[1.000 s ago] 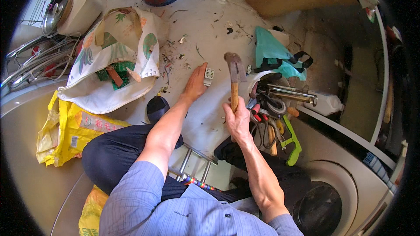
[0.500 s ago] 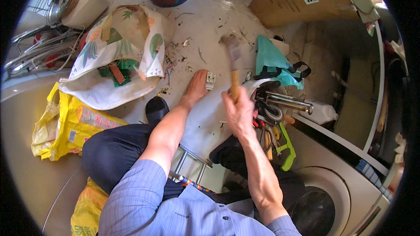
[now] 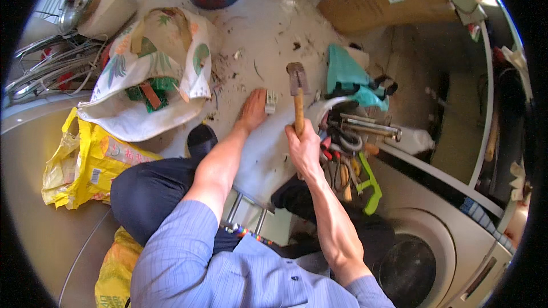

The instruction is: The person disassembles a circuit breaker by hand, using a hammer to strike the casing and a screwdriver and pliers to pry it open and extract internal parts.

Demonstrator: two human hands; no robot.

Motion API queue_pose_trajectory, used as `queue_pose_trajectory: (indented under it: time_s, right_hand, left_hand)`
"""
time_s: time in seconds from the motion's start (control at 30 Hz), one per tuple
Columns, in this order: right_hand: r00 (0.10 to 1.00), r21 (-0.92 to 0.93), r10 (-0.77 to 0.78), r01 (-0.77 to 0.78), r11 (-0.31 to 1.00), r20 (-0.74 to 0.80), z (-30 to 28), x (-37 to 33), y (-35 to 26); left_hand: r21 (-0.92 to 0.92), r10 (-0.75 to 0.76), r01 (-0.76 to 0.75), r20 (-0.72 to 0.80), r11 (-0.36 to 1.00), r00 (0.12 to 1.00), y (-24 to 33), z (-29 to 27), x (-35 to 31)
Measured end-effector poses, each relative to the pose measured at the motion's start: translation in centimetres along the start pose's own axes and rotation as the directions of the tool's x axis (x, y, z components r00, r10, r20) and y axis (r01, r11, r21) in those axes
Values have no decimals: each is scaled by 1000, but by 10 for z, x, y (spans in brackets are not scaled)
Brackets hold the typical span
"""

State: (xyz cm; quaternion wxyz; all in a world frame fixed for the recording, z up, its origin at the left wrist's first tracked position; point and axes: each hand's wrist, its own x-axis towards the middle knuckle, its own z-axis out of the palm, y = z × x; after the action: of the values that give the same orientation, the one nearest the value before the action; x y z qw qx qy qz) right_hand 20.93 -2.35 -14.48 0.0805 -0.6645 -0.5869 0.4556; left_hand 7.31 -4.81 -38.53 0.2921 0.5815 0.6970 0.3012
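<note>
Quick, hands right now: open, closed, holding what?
Left hand: against or beside the small white block; grip cannot be told.
Right hand: closed, holding the hammer.

Blue shirt [image 3: 177, 245] (striped), whitish block [image 3: 271, 102]

Hammer [image 3: 298, 97] — wooden handle [image 3: 299, 115], dull metal head [image 3: 297, 77] (rough-looking); small block [image 3: 271, 101] plastic-looking; carton [image 3: 362, 1] — matt cardboard.

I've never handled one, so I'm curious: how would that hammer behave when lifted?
The hammer likely feels top-heavy, since its metal-looking head is broader than its handle. The straight, wood-coloured handle suggests it should stay stiff, not flop.
</note>
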Motion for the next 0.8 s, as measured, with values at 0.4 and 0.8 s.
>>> queue_pose_trajectory:
  time_s: [0.4, 0.8]
  right_hand:
    - [999, -159, -40, 37, 987, -17, 36, -14, 110]
    - [845, 91, -462, 500, 861, -270, -41, -26, -42]
  left_hand:
    - [39, 71, -75, 98, 996, 993, 18, 8, 27]
    - [-50, -35, 37, 38, 998, 999, 15, -18, 13]
